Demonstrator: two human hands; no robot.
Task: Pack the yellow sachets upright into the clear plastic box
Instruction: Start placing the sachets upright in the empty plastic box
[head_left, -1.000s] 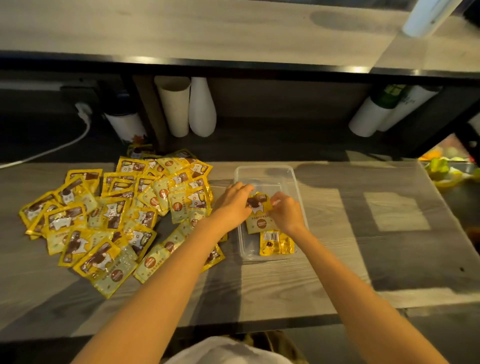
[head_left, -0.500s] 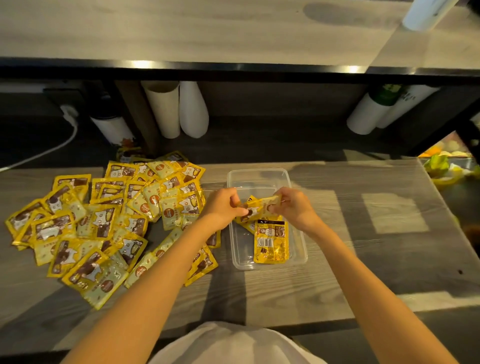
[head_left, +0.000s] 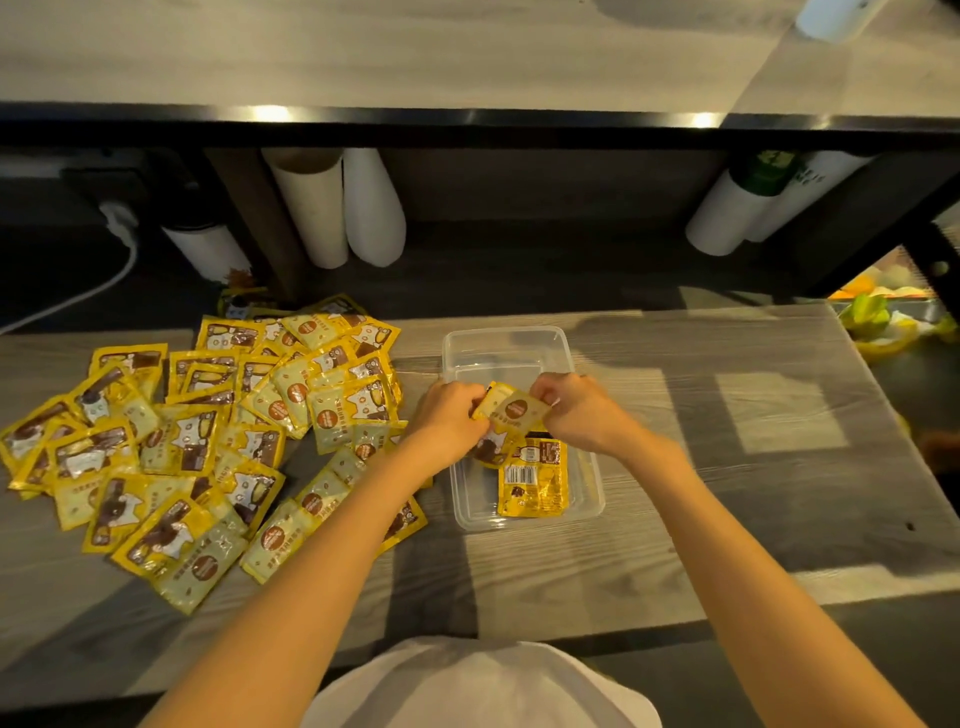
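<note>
At the near edge a white garment (head_left: 478, 686) is seen against the counter (head_left: 727, 493). Above the middle of the clear plastic box (head_left: 506, 340), one yellow sachet (head_left: 514, 410) is held tilted from both sides. The grip of the left hand (head_left: 452, 418) is pinched on its left edge, and that of the right hand (head_left: 584, 410) on its right corner, with the fingers curled. A barcode-side sachet (head_left: 532, 483) is seen at the box's near end; flat or leaning cannot be told. A loose pile of sachets (head_left: 208, 441) is spread on the counter left of the box. Farther back, pale cylinders (head_left: 337, 208) are seen beneath a shelf (head_left: 467, 52).
</note>
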